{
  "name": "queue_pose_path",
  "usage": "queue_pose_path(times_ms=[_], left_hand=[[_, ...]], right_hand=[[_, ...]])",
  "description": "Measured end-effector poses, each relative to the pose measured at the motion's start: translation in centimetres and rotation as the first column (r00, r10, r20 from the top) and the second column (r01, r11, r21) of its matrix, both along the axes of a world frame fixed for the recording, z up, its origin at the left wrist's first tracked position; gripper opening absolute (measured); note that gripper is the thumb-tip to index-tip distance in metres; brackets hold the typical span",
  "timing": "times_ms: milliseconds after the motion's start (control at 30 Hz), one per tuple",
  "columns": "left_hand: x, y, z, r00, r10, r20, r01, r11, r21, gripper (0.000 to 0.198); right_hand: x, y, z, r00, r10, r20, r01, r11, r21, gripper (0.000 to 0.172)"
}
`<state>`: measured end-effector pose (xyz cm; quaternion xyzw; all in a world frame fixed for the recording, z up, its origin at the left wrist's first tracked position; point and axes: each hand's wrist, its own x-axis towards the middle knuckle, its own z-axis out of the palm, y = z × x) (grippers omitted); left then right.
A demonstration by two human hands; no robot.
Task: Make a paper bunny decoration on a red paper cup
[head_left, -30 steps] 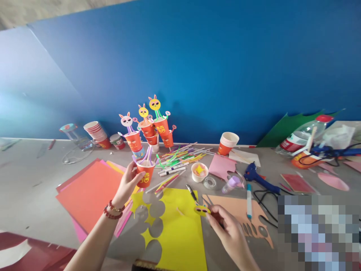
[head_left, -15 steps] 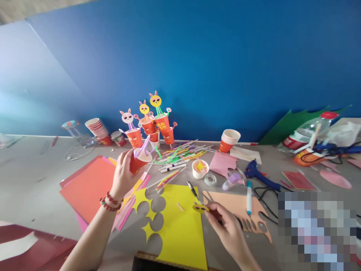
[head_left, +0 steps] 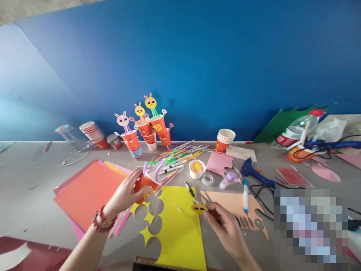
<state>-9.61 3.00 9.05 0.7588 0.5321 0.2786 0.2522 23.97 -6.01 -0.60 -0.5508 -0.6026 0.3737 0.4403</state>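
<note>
Remotely, I watch two grips.
Left hand (head_left: 126, 192) wraps fingers around a tilted red paper cup (head_left: 145, 185); right hand (head_left: 227, 226) pinches a yellow paper face (head_left: 199, 208) between fingertips.

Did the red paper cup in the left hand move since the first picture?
Yes: against the small round white tub, the red paper cup has moved down in the view and slightly right, towards the tub.
</note>
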Motion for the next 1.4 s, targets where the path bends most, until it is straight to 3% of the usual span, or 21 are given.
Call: queue_pose_path(times_ms=[33,100,167,333,467,600,700,800,867,933,1033,1100,1200,1300,1400], left_hand=[[0.4,-0.4,0.1,0.988,-0.035,0.153,0.048,0.996,-0.080,0.054],[1.5,-1.3,0.2,0.894,-0.063,0.443,0.173,0.961,-0.214,0.060],[2.4,-2.2,-0.1,0.795,-0.048,0.604,0.285,0.909,-0.303,0.069],[3.5,-4.0,-2.8,0.689,0.011,0.725,0.417,0.812,-0.409,0.075],[3.2,-4.3,-5.4,0.642,0.174,0.747,0.300,0.839,-0.453,0.082],[3.8,-4.4,-5.8,0.599,0.268,0.755,0.242,0.837,-0.490,0.083],[4.9,-4.4,-5.4,0.635,0.231,0.737,0.289,0.814,-0.504,0.077],[5.6,-4.1,-5.6,0.717,0.205,0.666,0.215,0.845,-0.491,0.068],[5.7,-3.8,-6.2,0.800,0.207,0.563,0.101,0.878,-0.467,0.072],[5.6,-3.4,-7.0,0.869,0.207,0.449,0.009,0.901,-0.434,0.080],[5.1,-2.9,-7.8,0.933,0.191,0.304,-0.072,0.929,-0.363,0.080],[4.8,-2.8,-7.8,0.967,0.173,0.185,-0.128,0.964,-0.232,0.075],[4.9,-3.3,-7.0,0.980,0.197,0.034,-0.200,0.972,0.123,0.062],[5.9,-4.8,-5.7,0.991,0.125,0.038,-0.130,0.940,0.315,0.033],[7.7,-6.6,-4.7,0.984,-0.147,0.100,0.119,0.963,0.242,0.009]], right_hand=[[0.0,0.0,0.1,1.000,0.003,-0.010,-0.003,1.000,-0.007,0.028],[-0.1,0.0,0.5,0.999,0.008,-0.052,-0.009,1.000,-0.022,0.030],[-0.3,0.0,1.1,0.992,0.007,-0.122,-0.012,0.999,-0.041,0.032],[-0.4,0.5,2.2,0.957,-0.006,-0.291,-0.021,0.996,-0.091,0.031],[-0.5,0.5,1.5,0.965,0.030,-0.262,-0.055,0.994,-0.090,0.036],[-0.8,0.3,0.6,0.984,0.027,-0.177,-0.039,0.997,-0.064,0.037],[-0.8,0.0,0.9,0.999,-0.013,-0.032,0.014,0.999,0.037,0.022],[-0.6,-0.3,1.7,0.982,-0.044,0.183,-0.014,0.953,0.303,0.009],[-0.4,-0.5,2.3,0.957,-0.056,0.285,-0.093,0.870,0.483,0.016],[-0.3,-0.7,2.6,0.936,-0.076,0.343,-0.148,0.800,0.582,0.025],[-0.4,-0.9,2.8,0.916,-0.119,0.384,-0.158,0.771,0.617,0.031],[-0.6,-1.0,2.7,0.907,-0.147,0.395,-0.146,0.770,0.621,0.032],[-0.9,-1.2,2.4,0.907,-0.172,0.385,-0.116,0.776,0.620,0.032],[-1.6,-1.1,2.0,0.917,-0.194,0.350,-0.061,0.798,0.600,0.028],[-2.3,-0.8,1.8,0.911,-0.207,0.355,-0.020,0.841,0.541,0.019]])
